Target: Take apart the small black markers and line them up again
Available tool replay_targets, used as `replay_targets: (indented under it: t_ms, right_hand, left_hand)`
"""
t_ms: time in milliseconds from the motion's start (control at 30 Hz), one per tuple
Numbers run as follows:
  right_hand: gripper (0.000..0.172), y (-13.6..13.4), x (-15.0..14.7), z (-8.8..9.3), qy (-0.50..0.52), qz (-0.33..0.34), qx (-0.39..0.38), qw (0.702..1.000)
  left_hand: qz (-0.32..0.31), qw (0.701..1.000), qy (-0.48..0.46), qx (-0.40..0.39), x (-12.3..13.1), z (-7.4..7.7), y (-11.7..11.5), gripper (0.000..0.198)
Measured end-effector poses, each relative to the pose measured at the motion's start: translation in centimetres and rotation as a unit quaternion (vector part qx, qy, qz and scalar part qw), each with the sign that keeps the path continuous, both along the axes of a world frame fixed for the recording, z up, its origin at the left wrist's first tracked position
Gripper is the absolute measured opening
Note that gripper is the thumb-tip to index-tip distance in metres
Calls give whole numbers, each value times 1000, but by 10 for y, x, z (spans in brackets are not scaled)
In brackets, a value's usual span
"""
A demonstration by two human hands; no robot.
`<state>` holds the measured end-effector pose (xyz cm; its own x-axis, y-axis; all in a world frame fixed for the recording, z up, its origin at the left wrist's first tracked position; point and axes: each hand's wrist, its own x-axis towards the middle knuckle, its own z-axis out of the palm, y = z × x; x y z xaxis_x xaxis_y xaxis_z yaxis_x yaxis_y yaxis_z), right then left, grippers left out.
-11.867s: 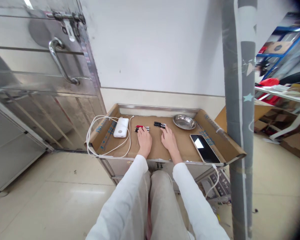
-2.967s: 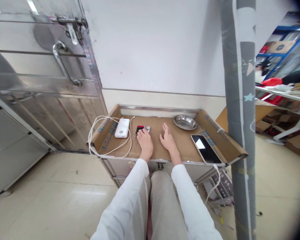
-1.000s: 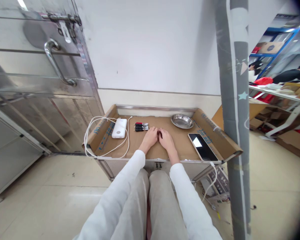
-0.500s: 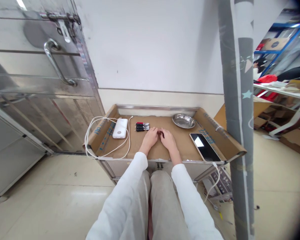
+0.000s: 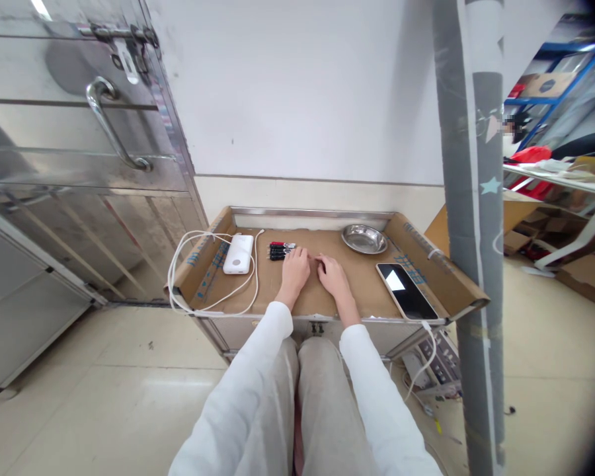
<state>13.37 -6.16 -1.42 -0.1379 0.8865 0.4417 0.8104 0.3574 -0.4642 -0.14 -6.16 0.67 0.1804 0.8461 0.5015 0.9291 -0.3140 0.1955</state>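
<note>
My left hand (image 5: 296, 270) rests on the brown cardboard surface (image 5: 258, 301), its fingers at the right ends of a row of pens (image 5: 279, 252). These are several black ones and a red one, lying side by side, partly hidden by my fingers. No object shows in this hand, and its fingers look loosely spread. To its right lies my right hand (image 5: 333, 274), fingers bent slightly and tips pointing left, with a small gap between the hands. Nothing can be made out in its fingers either.
A white power bank (image 5: 238, 254) with a looped white cable (image 5: 174, 264) lies left. Rightward are a round metal dish (image 5: 364, 239) and a phone (image 5: 406, 292) with a plugged-in cable. Raised cardboard sides (image 5: 434, 268) flank the surface; a grey-wrapped pole (image 5: 478, 264) stands right.
My left hand has moved slightly left, over the ends of the pens, and the gap between my hands has widened. My right hand has stayed nearly still.
</note>
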Motion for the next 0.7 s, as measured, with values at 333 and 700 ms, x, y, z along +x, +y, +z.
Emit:
replay_targets:
  t_ms: [333,700]
  right_hand:
    - [33,-2,-1,3,6,-7,2,1000]
    - [28,17,-5,9,-45,-45,11,998]
  left_hand:
    - [216,976,5,7,-2,-2,-17,27]
    - [-2,999,51,-11,8,-9,4,23]
